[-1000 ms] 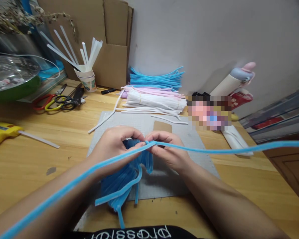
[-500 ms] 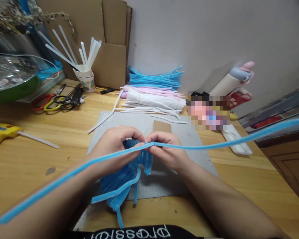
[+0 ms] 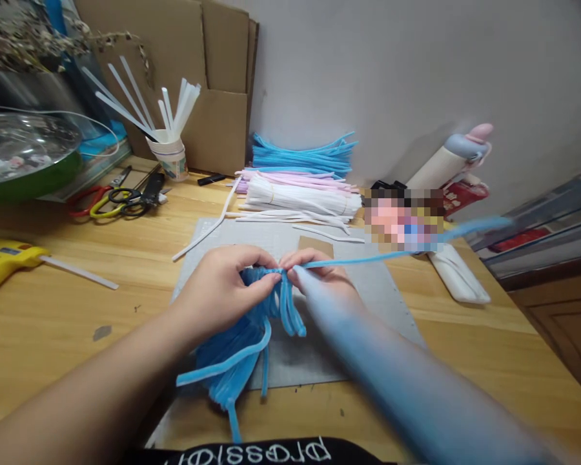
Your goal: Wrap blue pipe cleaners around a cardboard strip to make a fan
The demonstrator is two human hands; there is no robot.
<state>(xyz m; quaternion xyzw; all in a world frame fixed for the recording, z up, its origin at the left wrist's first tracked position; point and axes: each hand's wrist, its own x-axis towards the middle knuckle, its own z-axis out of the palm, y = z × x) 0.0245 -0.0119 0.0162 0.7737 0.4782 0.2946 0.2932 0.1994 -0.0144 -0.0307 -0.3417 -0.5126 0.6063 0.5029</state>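
My left hand (image 3: 237, 278) pinches the top edge of a bundle of blue pipe cleaners (image 3: 235, 352), folded side by side, which hangs below over the grey mat. Fingertip to fingertip with it, my right hand (image 3: 322, 274) is closed on a long blue pipe cleaner (image 3: 372, 258) at the bundle's right end. One end of that pipe cleaner stretches out to the right; its other part is a blue smear across my right forearm. Bent loops (image 3: 290, 310) dangle under the fingertips. A loose blue end (image 3: 223, 371) curves out to the left.
Blue, pink and white pipe cleaners (image 3: 303, 194) lie stacked by the wall behind the grey cutting mat (image 3: 382, 310). At left are a yellow glue gun (image 3: 10, 261), scissors (image 3: 106, 200) and a cup of glue sticks (image 3: 174, 158). A bottle (image 3: 440, 161) leans at right.
The pipe cleaner's end that stretched left over my left forearm has swung rightward and blurs across my right arm. Both hands stay together at the bundle's top.
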